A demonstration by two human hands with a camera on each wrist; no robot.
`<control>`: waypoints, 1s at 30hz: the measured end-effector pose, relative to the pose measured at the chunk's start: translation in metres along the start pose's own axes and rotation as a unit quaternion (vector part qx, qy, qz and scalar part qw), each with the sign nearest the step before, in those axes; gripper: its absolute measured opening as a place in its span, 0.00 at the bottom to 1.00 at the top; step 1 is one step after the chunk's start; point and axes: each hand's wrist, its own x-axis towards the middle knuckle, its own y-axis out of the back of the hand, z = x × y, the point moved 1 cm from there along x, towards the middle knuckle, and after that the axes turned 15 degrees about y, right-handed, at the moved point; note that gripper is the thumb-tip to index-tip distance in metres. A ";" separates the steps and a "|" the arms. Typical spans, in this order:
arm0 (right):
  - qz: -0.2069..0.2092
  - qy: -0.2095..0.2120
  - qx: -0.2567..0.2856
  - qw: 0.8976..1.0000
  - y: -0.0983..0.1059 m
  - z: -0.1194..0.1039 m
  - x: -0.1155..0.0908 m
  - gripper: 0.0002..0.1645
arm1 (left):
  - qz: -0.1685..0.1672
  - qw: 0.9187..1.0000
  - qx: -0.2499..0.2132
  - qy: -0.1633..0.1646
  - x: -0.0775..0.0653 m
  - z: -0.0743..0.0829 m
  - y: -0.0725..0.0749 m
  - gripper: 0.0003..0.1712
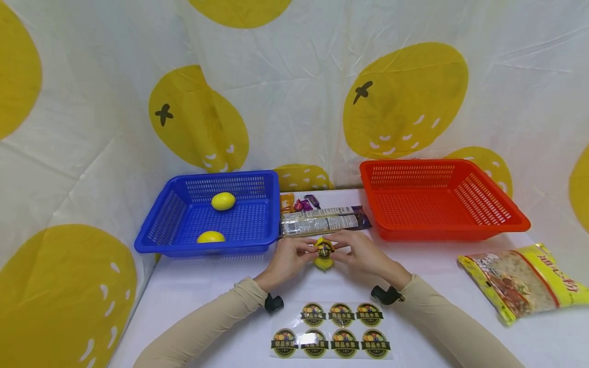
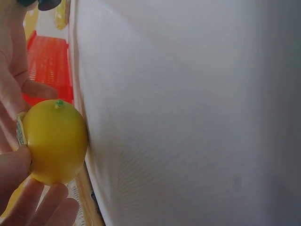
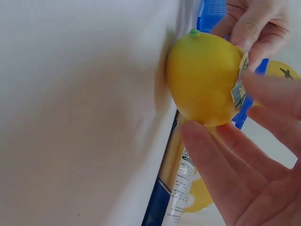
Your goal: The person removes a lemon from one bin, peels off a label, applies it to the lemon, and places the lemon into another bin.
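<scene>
A yellow lemon [image 1: 323, 264] is held between both hands over the white table, its green-tipped end toward the person. A round dark fruit label [image 1: 324, 249] lies on its upper side; in the right wrist view the sticker [image 3: 239, 89] has edges standing off the skin. My left hand [image 1: 291, 258] grips the lemon, thumb at the sticker's edge and fingers under the fruit [image 2: 56, 141]. From the other side my right hand [image 1: 361, 251] holds it too, thumb by the sticker and fingers against the lemon. Nearer the person lies a clear sheet of round labels [image 1: 344, 342], one place in its upper row bare.
At the left a blue basket [image 1: 207, 249] contains two lemons [image 1: 223, 201]. A red basket [image 1: 446, 232] stands at the right, with a yellow food bag [image 1: 524, 283] in front. Long wrapped packets [image 1: 322, 224] and small wrapped sweets [image 1: 301, 204] lie between the baskets.
</scene>
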 end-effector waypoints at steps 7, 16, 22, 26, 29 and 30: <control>-0.015 -0.067 0.057 0.996 -0.003 -0.002 0.003 0.51 | 0.000 1.000 -0.010 0.020 0.002 -0.002 0.000 0.08; -0.042 -0.076 0.013 0.996 -0.012 0.005 0.007 0.52 | -0.009 0.999 -0.011 0.046 0.001 -0.001 -0.001 0.10; -0.032 -0.087 0.004 0.996 -0.013 0.004 0.009 0.51 | -0.015 0.998 -0.027 0.047 -0.002 0.003 0.002 0.13; -0.027 -0.088 0.004 0.996 -0.012 0.004 0.009 0.50 | -0.016 0.998 -0.031 0.052 -0.003 0.005 0.004 0.15; -0.024 -0.094 0.006 0.995 -0.012 0.003 0.007 0.50 | -0.022 0.998 -0.030 0.055 -0.004 0.005 0.005 0.17; -0.024 -0.096 0.005 0.995 -0.011 0.003 0.006 0.50 | -0.024 0.998 -0.031 0.056 -0.004 0.005 0.005 0.18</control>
